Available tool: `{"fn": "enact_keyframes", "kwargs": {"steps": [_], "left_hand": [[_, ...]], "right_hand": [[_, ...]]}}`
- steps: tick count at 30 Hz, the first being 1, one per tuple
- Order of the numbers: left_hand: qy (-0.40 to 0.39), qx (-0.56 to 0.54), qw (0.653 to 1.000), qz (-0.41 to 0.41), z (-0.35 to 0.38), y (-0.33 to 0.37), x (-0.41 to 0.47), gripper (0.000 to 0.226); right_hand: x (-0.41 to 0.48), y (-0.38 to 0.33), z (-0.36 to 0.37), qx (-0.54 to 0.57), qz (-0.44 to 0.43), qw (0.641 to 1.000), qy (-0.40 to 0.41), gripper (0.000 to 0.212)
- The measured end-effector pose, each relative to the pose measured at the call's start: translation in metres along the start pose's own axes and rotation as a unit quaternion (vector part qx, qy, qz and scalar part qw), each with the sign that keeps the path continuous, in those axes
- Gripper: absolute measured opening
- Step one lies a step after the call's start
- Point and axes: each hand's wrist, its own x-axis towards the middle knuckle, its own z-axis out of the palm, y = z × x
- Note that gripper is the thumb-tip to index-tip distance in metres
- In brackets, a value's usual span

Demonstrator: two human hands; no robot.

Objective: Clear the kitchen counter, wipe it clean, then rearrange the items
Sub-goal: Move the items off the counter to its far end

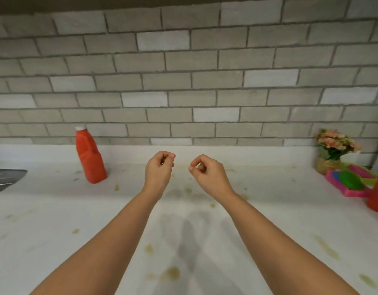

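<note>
Two bare forearms extend over the white kitchen counter (56, 220), which carries yellowish dried stains (172, 273). The left hand (159, 167) and right hand (207, 171) hover mid-counter, fingers curled against thumbs, holding nothing. The red plastic sauce bottle with white cap (90, 158) stands upright at rear left, well apart from both hands. Assessed light, rigid, possibly slick; grip round the body. The steel sink edge (7, 177) bounds the left; the pink plastic tray (349, 188) and potted flowers (332, 154) crowd the right. Working room lies between.
</note>
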Motion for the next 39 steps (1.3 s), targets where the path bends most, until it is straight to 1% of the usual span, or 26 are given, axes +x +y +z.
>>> {"fn": "enact_keyframes", "kwargs": {"steps": [6, 11, 14, 18, 21, 23, 25, 29, 32, 35, 37, 39], "left_hand": [[0.066, 0.018, 0.997, -0.028, -0.104, -0.032, 0.021, 0.018], [0.116, 0.034, 0.991, -0.054, -0.163, -0.054, 0.044, 0.019], [0.127, 0.052, 0.987, -0.078, -0.191, -0.068, 0.062, 0.02], [0.123, 0.062, 0.985, -0.105, -0.216, -0.085, 0.082, 0.02], [0.123, 0.055, 0.984, -0.116, -0.236, -0.099, 0.103, 0.025], [0.106, 0.055, 0.986, -0.12, -0.245, -0.108, 0.119, 0.029], [0.087, 0.066, 0.986, -0.125, -0.255, -0.117, 0.137, 0.028], [0.046, 0.124, 0.983, -0.124, -0.279, -0.148, 0.177, 0.031], [0.033, 0.143, 0.982, -0.121, -0.291, -0.162, 0.196, 0.041], [0.034, 0.152, 0.982, -0.106, -0.3, -0.17, 0.213, 0.056], [0.027, 0.144, 0.982, -0.116, -0.303, -0.176, 0.224, 0.072], [0.011, 0.137, 0.983, -0.119, -0.305, -0.182, 0.234, 0.083]], "right_hand": [[0.019, -0.033, 0.102, 0.016, -0.007, 0.997, -0.078, 0.005], [0.047, -0.05, 0.166, 0.025, -0.023, 0.991, -0.132, 0.009], [0.069, -0.058, 0.202, 0.035, -0.036, 0.987, -0.154, 0.011], [0.089, -0.065, 0.237, 0.045, -0.037, 0.984, -0.171, 0.015], [0.107, -0.071, 0.265, 0.05, -0.016, 0.981, -0.186, 0.019], [0.123, -0.074, 0.283, 0.04, -0.003, 0.981, -0.188, 0.021], [0.141, -0.075, 0.302, 0.021, 0.012, 0.983, -0.184, 0.021], [0.169, -0.081, 0.341, 0.018, 0.052, 0.986, -0.156, 0.022], [0.187, -0.09, 0.367, 0.061, 0.064, 0.991, -0.101, 0.021], [0.204, -0.099, 0.391, 0.053, 0.067, 0.994, -0.066, 0.032], [0.215, -0.104, 0.404, 0.046, 0.09, 0.991, -0.084, 0.042], [0.225, -0.106, 0.415, 0.027, 0.098, 0.987, -0.122, 0.044]]}}
